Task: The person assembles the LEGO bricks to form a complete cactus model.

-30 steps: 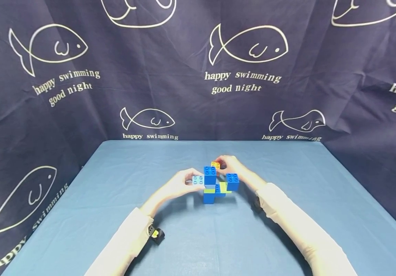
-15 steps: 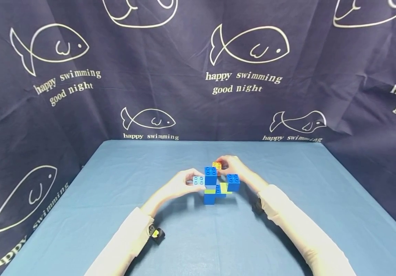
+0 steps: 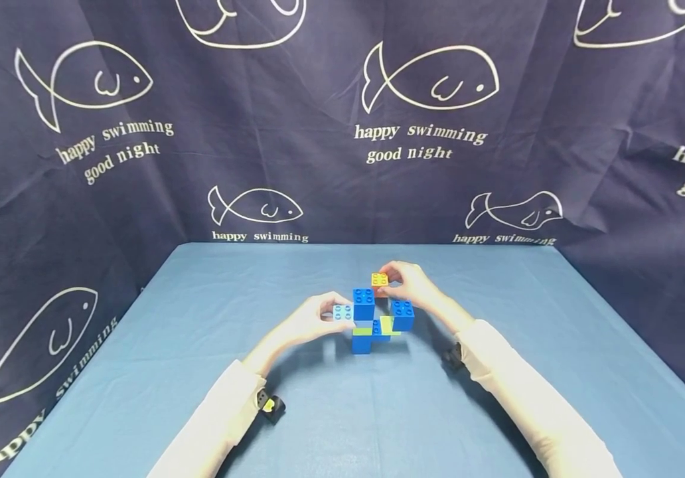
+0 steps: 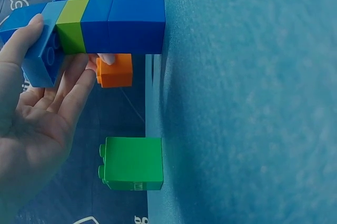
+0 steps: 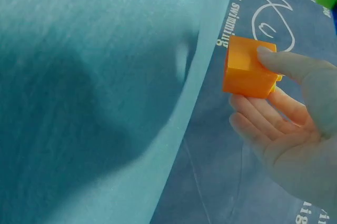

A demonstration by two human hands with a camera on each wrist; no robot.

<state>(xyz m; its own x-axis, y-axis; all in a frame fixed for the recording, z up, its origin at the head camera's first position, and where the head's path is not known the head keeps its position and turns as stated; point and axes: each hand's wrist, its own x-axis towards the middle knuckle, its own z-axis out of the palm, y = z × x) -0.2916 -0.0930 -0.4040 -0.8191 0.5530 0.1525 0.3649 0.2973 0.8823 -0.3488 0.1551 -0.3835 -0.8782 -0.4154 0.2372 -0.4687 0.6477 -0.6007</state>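
A structure of joined toy building bricks (image 3: 362, 344) in dark blue, light blue and lime stands in the middle of the table. My left hand (image 3: 312, 317) pinches its light-blue brick (image 4: 42, 58), thumb on one side and fingers on the other. Behind the structure, my right hand (image 3: 411, 284) grips an orange brick (image 5: 250, 66) between thumb and fingers. The orange brick is held off the table and looks apart from the structure. In the left wrist view a separate green brick (image 4: 132, 163) stands near the left hand; the head view does not show it.
A blue cloth covers the table (image 3: 342, 418). Dark blue curtains (image 3: 330, 106) with fish drawings hang behind and at both sides. A black wrist camera (image 3: 272, 406) sits at the left cuff.
My right hand has moved slightly back and to the right with the orange brick, so more of that brick shows. My left hand and the structure have stayed in place.
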